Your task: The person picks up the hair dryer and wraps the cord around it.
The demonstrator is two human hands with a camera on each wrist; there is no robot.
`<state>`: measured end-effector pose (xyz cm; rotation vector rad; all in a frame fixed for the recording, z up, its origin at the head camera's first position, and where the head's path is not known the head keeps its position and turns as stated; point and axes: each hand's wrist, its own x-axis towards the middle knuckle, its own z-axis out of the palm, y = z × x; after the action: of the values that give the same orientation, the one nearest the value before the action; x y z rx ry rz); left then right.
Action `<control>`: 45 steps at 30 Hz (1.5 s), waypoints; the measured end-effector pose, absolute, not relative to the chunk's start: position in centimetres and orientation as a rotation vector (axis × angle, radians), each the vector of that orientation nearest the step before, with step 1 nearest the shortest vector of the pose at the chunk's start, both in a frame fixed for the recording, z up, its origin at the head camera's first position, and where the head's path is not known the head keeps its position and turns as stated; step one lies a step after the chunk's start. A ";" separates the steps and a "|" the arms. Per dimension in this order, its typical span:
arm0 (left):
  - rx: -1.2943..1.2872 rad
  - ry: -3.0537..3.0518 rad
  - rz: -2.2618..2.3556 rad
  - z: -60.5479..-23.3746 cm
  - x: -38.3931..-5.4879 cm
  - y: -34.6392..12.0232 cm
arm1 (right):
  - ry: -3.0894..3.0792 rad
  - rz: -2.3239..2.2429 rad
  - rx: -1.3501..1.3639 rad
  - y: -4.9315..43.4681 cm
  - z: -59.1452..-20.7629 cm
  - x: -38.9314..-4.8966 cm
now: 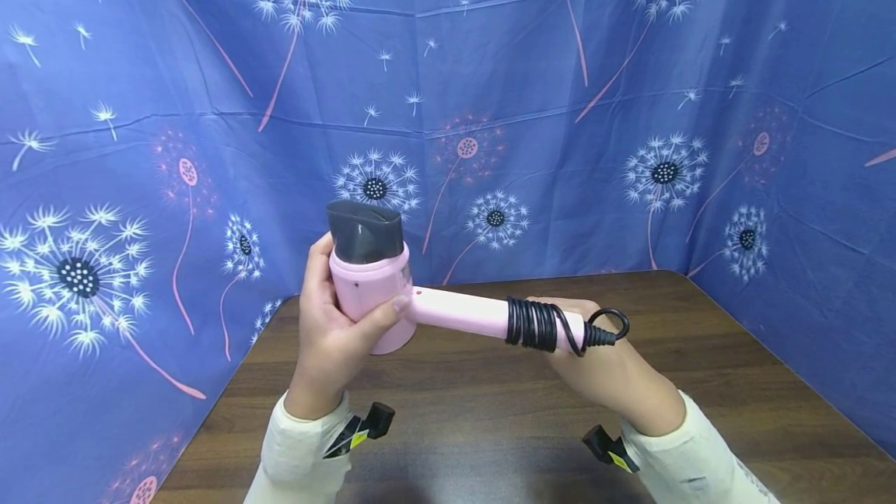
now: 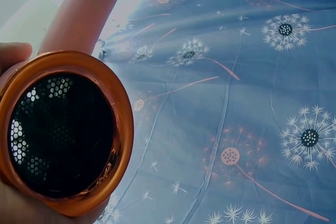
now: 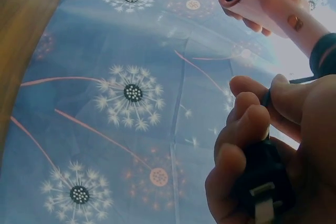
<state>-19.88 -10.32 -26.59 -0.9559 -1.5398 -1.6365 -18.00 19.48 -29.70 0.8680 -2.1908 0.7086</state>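
My left hand point(image 1: 332, 341) grips the pink barrel of a hair dryer point(image 1: 364, 282), thumb across its front. A black flat nozzle point(image 1: 365, 233) tops the barrel. The handle points right, with black cord point(image 1: 530, 323) wound around its end. In the left wrist view the dryer's copper-coloured rim point(image 2: 125, 124) surrounds a dark mesh intake. My right hand point(image 1: 605, 376) is behind the handle's end in the head view. The right wrist view shows its fingers curled around the black plug point(image 3: 262, 182), with thumb and forefinger pinching the cord.
Below the hands is a dark brown wooden table point(image 1: 462, 426). Blue cloth point(image 1: 560, 138) printed with dandelions hangs behind it and along both sides. A black wrist camera sits at each white sleeve point(image 1: 301, 442).
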 end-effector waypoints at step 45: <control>-0.805 -1.450 -1.625 -25.5 -17.7 -8.1 | -2.055 0.401 0.935 17.5 -29.8 -15.4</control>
<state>-17.67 -8.11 -25.50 -0.8049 -1.4496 -1.6246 -15.37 17.49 -29.83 0.9351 -2.0553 0.4009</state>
